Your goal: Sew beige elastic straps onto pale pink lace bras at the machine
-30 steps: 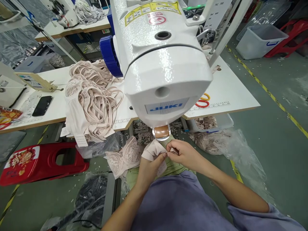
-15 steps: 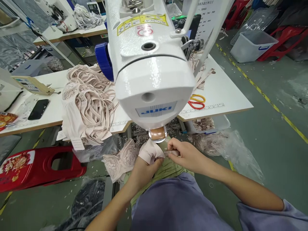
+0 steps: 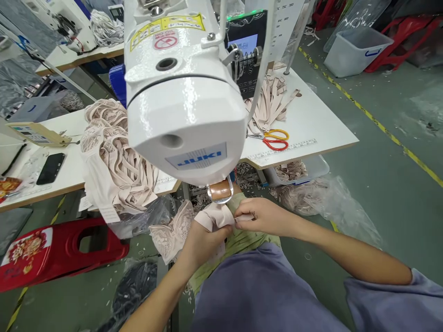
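My left hand (image 3: 206, 240) is closed round the band of a beige lace bra (image 3: 173, 230), whose cups hang down to the left of the wrist. Close beside it, my right hand (image 3: 258, 215) pinches a short beige strap (image 3: 245, 218) at the edge of the same fabric. Both hands are over my lap, just below the front end of a white sewing machine (image 3: 187, 120). The fingertips of the two hands almost meet, and the exact join between strap and band is too small to make out.
Beige bras (image 3: 117, 161) are heaped on the table's left part. To the right lie beige straps (image 3: 272, 103) and red and yellow scissors (image 3: 276, 139). A bin of fabric pieces (image 3: 316, 169) stands under the table edge. A red stool (image 3: 65, 253) is at the lower left.
The view has shifted, so the machine appears further left and its screen shows more. My right fingers have closed in nearer to my left hand, the strap still between them.
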Available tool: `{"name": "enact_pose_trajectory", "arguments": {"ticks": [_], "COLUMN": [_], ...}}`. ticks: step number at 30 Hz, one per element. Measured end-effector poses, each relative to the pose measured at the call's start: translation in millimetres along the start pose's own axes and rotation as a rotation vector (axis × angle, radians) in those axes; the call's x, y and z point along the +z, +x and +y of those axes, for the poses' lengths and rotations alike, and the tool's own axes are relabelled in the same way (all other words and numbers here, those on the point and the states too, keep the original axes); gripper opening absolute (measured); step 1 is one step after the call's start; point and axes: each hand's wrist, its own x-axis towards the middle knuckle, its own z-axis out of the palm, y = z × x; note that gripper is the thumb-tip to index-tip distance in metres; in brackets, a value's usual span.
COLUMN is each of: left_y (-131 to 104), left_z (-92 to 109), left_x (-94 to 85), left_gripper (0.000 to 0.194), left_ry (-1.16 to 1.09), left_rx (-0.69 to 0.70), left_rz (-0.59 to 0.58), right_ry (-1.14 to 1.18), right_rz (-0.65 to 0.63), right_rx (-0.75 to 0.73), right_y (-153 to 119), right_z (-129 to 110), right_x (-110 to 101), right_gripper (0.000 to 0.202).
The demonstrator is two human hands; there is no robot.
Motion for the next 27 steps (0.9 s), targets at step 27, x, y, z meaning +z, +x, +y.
{"name": "enact_pose_trajectory", "arguments": {"ticks": [27], "left_y": [-3], "left_z": [-16], "left_x": [2.9], "left_gripper": [0.034], "left_ry": [-0.481], "left_rx": [-0.110], "left_rz": [0.162], "right_ry": [0.279], "right_rz": [0.111], "right_rx": [0.064], "right_y": [5], "right_z": [-3], "right_x": [4], "right_gripper": [0.016]}}
